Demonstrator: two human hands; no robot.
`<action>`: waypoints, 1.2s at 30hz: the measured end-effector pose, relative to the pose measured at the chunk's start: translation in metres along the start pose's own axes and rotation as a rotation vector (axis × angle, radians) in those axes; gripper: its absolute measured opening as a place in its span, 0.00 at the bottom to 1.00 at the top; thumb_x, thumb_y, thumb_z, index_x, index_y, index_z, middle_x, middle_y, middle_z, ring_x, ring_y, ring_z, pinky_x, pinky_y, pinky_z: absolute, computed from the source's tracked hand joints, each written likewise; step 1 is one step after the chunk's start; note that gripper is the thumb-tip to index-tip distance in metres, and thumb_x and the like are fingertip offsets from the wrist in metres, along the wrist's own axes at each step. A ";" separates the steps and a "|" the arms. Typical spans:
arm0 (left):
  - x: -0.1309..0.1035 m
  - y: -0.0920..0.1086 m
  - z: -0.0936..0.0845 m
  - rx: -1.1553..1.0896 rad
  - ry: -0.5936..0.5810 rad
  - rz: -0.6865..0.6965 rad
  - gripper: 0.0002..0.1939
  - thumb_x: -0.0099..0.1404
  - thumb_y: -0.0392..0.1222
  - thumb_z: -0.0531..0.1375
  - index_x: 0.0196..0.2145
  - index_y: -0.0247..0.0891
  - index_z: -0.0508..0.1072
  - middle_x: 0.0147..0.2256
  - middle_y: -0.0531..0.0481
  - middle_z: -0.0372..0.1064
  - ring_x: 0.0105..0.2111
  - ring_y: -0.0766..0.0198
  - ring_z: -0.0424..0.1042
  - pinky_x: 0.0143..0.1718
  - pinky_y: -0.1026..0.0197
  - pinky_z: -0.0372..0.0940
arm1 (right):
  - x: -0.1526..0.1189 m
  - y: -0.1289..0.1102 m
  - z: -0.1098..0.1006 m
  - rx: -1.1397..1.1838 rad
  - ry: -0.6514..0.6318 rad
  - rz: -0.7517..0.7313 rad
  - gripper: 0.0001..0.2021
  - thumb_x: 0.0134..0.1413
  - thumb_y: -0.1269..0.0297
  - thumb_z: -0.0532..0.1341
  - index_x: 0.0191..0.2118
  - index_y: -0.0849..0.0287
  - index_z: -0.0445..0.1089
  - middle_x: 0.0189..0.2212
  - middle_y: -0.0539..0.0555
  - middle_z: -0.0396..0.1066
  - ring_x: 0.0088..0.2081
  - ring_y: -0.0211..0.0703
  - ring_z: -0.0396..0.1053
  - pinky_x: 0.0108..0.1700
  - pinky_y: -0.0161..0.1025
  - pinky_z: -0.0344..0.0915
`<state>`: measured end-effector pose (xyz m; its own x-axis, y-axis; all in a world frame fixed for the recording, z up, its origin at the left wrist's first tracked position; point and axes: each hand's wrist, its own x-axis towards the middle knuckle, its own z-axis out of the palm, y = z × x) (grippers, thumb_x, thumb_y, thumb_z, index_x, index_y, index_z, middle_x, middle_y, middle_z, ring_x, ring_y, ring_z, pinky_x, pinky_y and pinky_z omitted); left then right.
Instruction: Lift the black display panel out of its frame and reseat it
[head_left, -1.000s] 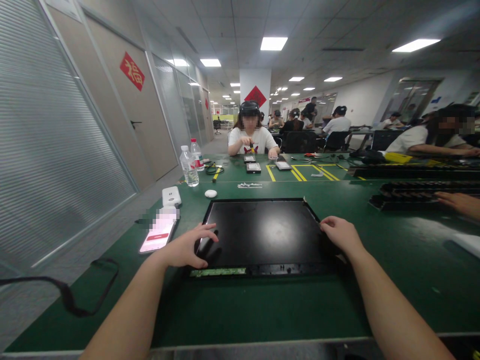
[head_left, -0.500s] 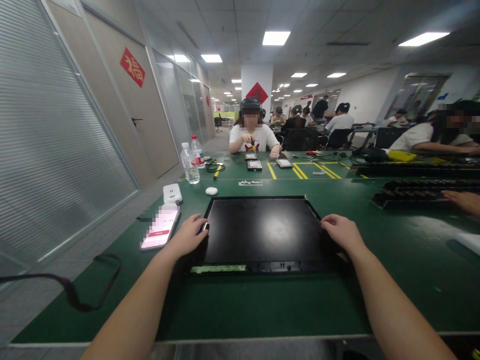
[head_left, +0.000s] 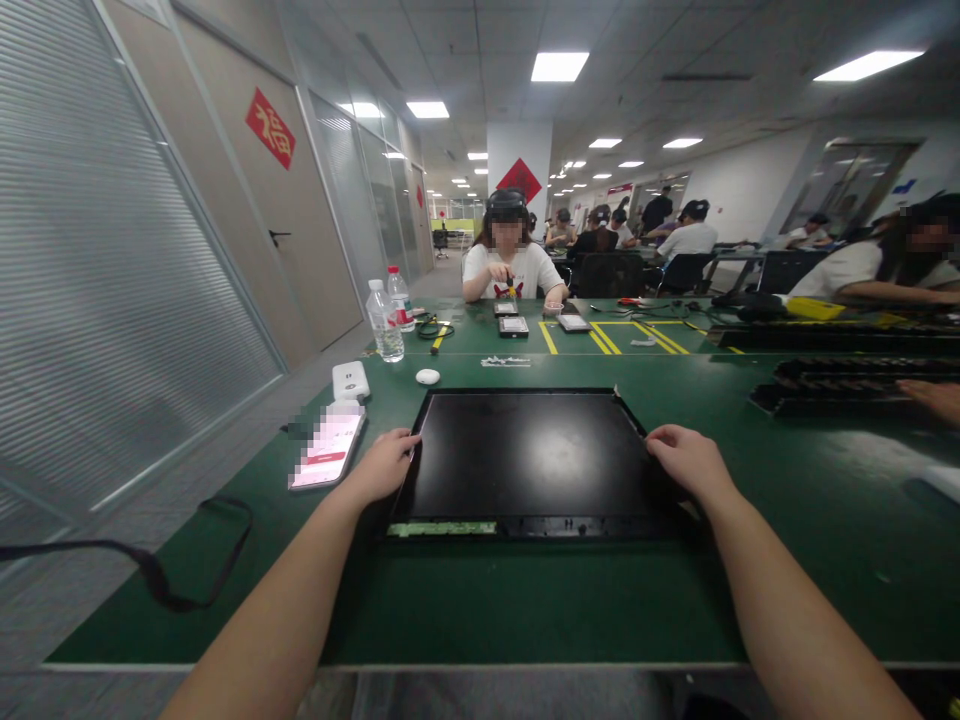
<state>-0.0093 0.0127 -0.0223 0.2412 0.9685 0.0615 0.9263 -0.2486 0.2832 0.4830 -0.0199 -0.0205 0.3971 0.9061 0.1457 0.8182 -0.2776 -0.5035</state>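
Observation:
A black flat screen panel (head_left: 525, 455) lies face up on the green table (head_left: 525, 610), with a green circuit strip (head_left: 442, 528) along the left part of its near edge. My left hand (head_left: 388, 462) grips the panel's left edge, fingers pressed together. At the opposite side, my right hand (head_left: 688, 460) pinches the right edge between thumb and fingers. The undersides of both edges are hidden.
Left of the panel are a phone (head_left: 328, 450), a white device (head_left: 350, 380), a white oval case (head_left: 428, 377) and bottles (head_left: 385, 325). Across the table a person (head_left: 514, 260) works on drives (head_left: 514, 327). Black strips (head_left: 825, 390) lie at right, near another person's hand (head_left: 930, 398).
The fingers of my left hand have drawn closer together on the panel's left edge. The view has shifted slightly; the panel stays in nearly the same place.

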 end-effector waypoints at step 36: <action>0.002 -0.003 0.003 -0.175 0.118 -0.166 0.24 0.62 0.43 0.58 0.51 0.30 0.82 0.61 0.30 0.71 0.64 0.37 0.67 0.69 0.44 0.55 | 0.013 0.017 0.001 0.166 0.011 0.129 0.09 0.48 0.64 0.63 0.34 0.56 0.80 0.37 0.57 0.81 0.39 0.49 0.76 0.41 0.40 0.67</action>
<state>-0.0106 0.0156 -0.0256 0.0446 0.9931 0.1089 0.8837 -0.0901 0.4594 0.5015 -0.0120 -0.0282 0.4994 0.8626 0.0803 0.6810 -0.3336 -0.6519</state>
